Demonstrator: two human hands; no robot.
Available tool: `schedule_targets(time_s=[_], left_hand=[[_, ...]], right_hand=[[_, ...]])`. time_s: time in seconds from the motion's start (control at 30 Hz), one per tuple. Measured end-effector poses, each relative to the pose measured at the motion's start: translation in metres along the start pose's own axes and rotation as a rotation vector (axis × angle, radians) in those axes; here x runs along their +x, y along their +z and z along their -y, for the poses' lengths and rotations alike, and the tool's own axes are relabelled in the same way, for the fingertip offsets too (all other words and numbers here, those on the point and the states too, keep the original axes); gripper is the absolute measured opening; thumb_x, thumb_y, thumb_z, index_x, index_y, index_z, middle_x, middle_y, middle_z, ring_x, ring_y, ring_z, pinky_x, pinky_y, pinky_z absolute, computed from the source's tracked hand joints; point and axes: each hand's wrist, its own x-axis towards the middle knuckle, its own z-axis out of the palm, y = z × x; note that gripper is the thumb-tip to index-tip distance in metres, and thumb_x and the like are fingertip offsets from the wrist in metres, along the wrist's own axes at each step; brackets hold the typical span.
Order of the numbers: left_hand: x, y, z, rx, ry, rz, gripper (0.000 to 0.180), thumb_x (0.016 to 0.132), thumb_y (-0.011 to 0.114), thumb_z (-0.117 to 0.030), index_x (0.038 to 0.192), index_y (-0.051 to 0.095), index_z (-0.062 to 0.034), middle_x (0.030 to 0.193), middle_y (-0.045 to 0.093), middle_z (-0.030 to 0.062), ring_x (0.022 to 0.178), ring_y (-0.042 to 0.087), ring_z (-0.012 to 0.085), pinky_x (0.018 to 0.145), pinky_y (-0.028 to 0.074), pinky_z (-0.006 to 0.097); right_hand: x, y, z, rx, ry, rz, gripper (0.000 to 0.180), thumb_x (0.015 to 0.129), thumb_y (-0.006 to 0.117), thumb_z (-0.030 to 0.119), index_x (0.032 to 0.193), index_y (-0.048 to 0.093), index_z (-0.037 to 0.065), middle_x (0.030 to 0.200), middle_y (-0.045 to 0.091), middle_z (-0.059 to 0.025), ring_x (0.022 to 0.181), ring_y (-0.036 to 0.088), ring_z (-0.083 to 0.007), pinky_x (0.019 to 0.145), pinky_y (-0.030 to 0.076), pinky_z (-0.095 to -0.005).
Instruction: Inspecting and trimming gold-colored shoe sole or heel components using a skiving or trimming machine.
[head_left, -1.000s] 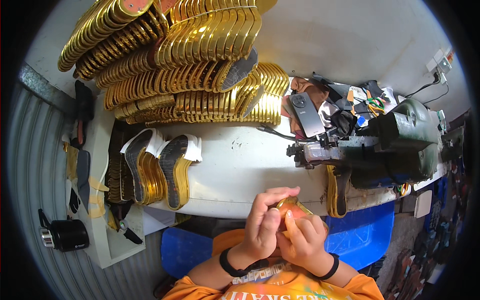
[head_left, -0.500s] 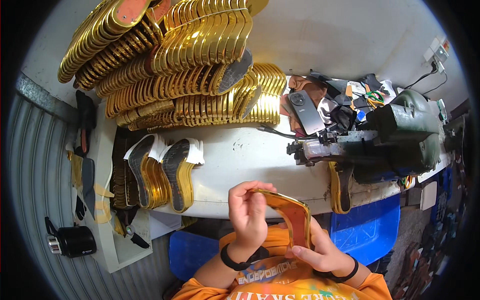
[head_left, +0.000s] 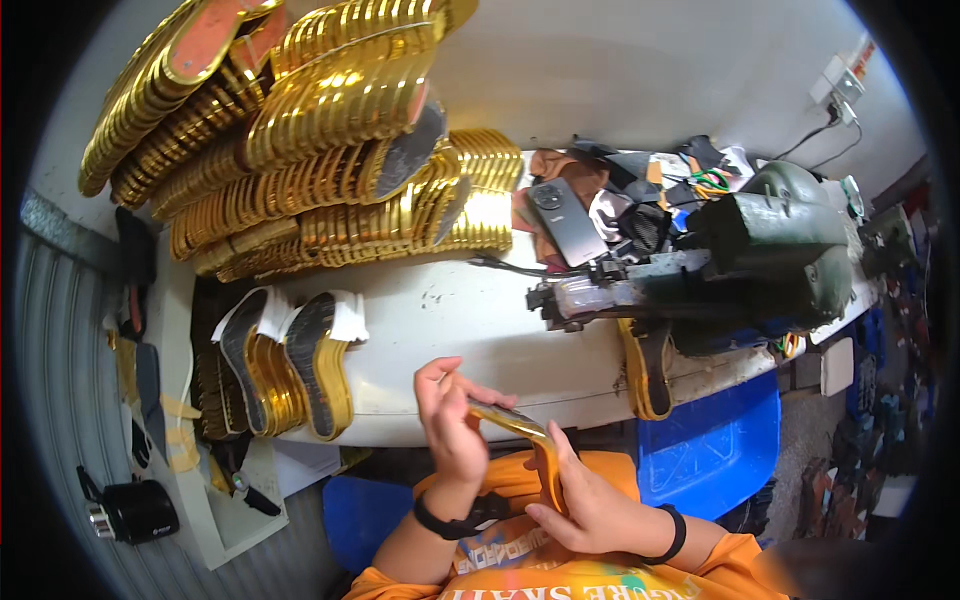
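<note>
A gold-edged shoe insole [head_left: 510,420] is tilted nearly edge-on above my lap, in front of the table. My right hand [head_left: 580,495] grips its lower, curved end, thumb on the near side and fingers along the other. At the upper end, my left hand [head_left: 458,435] has its fingers reaching behind the insole and its thumb close to the tip. One left finger is raised, and the exact contact there is partly hidden. On the table beyond stand two short stacks of similar insoles, a left stack [head_left: 250,360] and a right stack [head_left: 325,375], with white pieces at their tops.
Tall rows of gold-edged insoles [head_left: 340,100] fill the table's far left. A dark green machine [head_left: 770,260] stands at right, with another insole stack [head_left: 650,370] beside it. A phone [head_left: 565,222] lies among scraps. A blue bin [head_left: 710,450] sits below the table edge.
The insole has turned from showing its reddish face to nearly edge-on. My left fingers have spread and shifted along its upper end. The whole view has swung, so the table things appear farther left.
</note>
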Motion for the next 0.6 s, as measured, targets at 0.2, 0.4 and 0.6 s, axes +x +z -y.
schedule_targets(time_s=[0.2,0.4,0.6], left_hand=[[0.0,-0.043,-0.003,0.206,-0.029,-0.065,0.051,0.1,0.051,-0.023,0.145,0.035,-0.0042,0.119,0.063,0.016,0.112,0.063,0.03,0.102,0.047,0.039],[-0.005,-0.101,-0.012,0.275,-0.153,-0.135,0.04,0.098,0.056,-0.015,0.134,0.047,0.0005,0.119,0.064,0.0147,0.109,0.064,0.0242,0.097,0.048,0.036],[-0.015,-0.12,-0.004,0.223,-0.153,-0.191,0.028,0.099,0.06,-0.015,0.122,0.056,0.0009,0.111,0.066,0.0141,0.104,0.066,0.0236,0.093,0.051,0.034]], right_hand=[[-0.008,-0.044,-0.034,-0.609,0.096,-0.451,0.082,0.072,0.081,0.015,0.141,0.043,-0.009,0.1,0.059,-0.0233,0.087,0.059,-0.0407,0.077,0.051,-0.0466],[-0.013,-0.063,-0.109,-0.79,0.291,-0.803,0.084,0.074,0.082,0.018,0.142,0.042,-0.011,0.112,0.057,-0.0286,0.101,0.054,-0.0457,0.089,0.046,-0.0506],[-0.011,-0.081,-0.012,-0.47,-0.031,-0.838,0.049,0.077,0.074,0.009,0.123,0.063,-0.004,0.118,0.062,-0.0236,0.109,0.06,-0.0385,0.097,0.048,-0.0421]])
